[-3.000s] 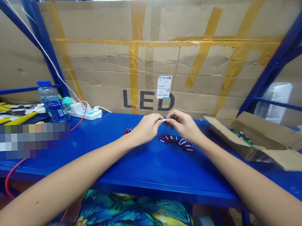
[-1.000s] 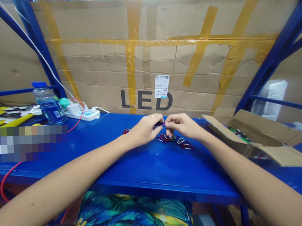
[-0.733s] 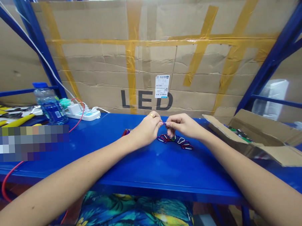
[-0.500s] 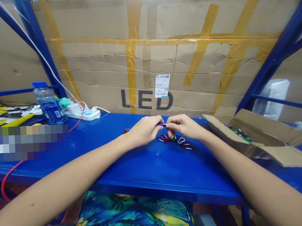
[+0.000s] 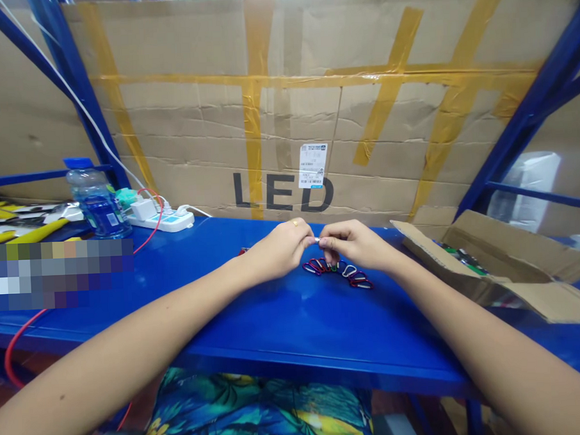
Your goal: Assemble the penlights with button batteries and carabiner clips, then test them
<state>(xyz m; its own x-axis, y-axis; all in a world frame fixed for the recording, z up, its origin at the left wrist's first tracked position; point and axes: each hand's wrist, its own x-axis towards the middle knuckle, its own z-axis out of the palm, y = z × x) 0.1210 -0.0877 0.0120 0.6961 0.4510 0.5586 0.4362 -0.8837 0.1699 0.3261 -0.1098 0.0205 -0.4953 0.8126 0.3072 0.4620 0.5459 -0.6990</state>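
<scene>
My left hand [image 5: 291, 244] and my right hand [image 5: 351, 242] meet above the table, thumbs and fingertips pinched. Between them they grip a carabiner [image 5: 317, 240]; only a small silvery bit of it shows, the rest being covered by fingers. Just below my right hand, several small carabiners [image 5: 349, 271] in red, blue, green and silver lie in a curved row on the blue table [image 5: 295, 326]. Some of that row is hidden behind my right fingers. A red item [image 5: 243, 251] peeks out behind my left wrist, too covered to make out.
An open cardboard box [image 5: 480, 283] with small coloured items stands at the right. On the left are a bottle [image 5: 98, 200] with a blue cap, a white power strip [image 5: 162, 218], a red cable [image 5: 23, 328] and yellow-handled tools [image 5: 38, 232]. A large cardboard sheet [image 5: 195, 138] stands behind.
The carabiner has turned between my fingertips: a purple side showed before, a silvery part shows now. Both hands have stayed in nearly the same place.
</scene>
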